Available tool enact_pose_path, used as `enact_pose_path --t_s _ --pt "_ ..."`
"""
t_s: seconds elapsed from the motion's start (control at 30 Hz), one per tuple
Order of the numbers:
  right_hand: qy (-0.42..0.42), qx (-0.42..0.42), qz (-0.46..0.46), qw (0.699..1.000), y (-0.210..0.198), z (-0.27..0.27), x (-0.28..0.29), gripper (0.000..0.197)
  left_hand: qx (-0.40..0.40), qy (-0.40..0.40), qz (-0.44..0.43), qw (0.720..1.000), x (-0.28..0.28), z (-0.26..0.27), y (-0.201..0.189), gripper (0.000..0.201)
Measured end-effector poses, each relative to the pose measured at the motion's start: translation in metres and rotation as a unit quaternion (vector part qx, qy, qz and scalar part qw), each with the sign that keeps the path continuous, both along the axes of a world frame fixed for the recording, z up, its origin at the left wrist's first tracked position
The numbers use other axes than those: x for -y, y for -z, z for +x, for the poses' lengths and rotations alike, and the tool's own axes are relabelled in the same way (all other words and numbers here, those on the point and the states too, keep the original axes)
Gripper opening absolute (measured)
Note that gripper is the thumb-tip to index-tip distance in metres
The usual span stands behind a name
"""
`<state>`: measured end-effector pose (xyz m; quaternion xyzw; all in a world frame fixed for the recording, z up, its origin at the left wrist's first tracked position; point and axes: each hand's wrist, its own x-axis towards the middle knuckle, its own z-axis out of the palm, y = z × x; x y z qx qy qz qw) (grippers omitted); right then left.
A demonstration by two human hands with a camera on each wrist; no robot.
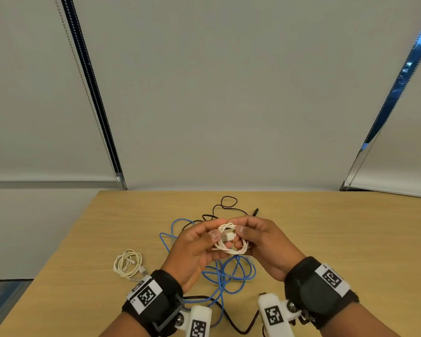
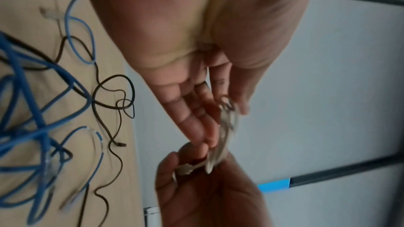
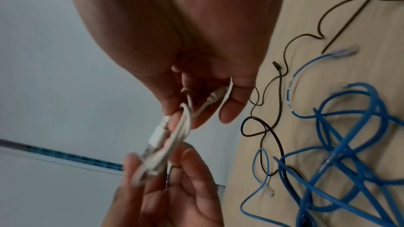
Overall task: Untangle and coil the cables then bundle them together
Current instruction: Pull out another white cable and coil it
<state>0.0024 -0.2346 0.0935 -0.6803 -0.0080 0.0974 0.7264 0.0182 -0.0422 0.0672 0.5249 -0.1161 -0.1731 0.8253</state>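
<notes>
A small white cable coil (image 1: 229, 238) with a white plug hangs in the air above the wooden table (image 1: 338, 239). My left hand (image 1: 199, 242) pinches its left side between thumb and fingers. My right hand (image 1: 258, 237) pinches its right side. The right wrist view shows the white cable coil (image 3: 174, 135) and its plug between both hands; the left wrist view shows the white cable coil (image 2: 227, 127) blurred. Beneath the hands lie a tangled blue cable (image 1: 231, 276) and a thin black cable (image 1: 219, 207). A second white cable (image 1: 128, 262) lies coiled at the left.
The blue cable (image 3: 341, 153) and black cable (image 3: 273, 127) spread loosely over the middle of the table. Grey window blinds (image 1: 216, 93) hang behind the table's far edge. Bare tabletop shows at the right.
</notes>
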Motion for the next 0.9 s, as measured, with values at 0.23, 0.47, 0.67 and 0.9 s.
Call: enact_pose_path --t_s 0.23,0.47,0.67,0.9 --pt "0.000 0.043 -0.055 0.998 -0.001 -0.001 -0.007 0.020 0.050 -0.061 0.077 0.994 0.009 -0.003 -0.005 0.021" --pt "-0.088 0.091 -0.179 0.976 -0.011 -0.003 -0.012 0.022 0.033 -0.109 0.125 0.986 0.013 -0.006 -0.008 0.027" --pt "-0.057 0.062 -0.219 0.972 -0.004 0.000 -0.009 0.043 0.033 -0.128 0.134 0.982 0.014 -0.004 -0.010 0.026" --pt "0.024 -0.095 0.064 0.993 0.005 -0.001 -0.007 0.026 0.119 -0.117 0.250 0.954 0.007 -0.005 0.001 0.033"
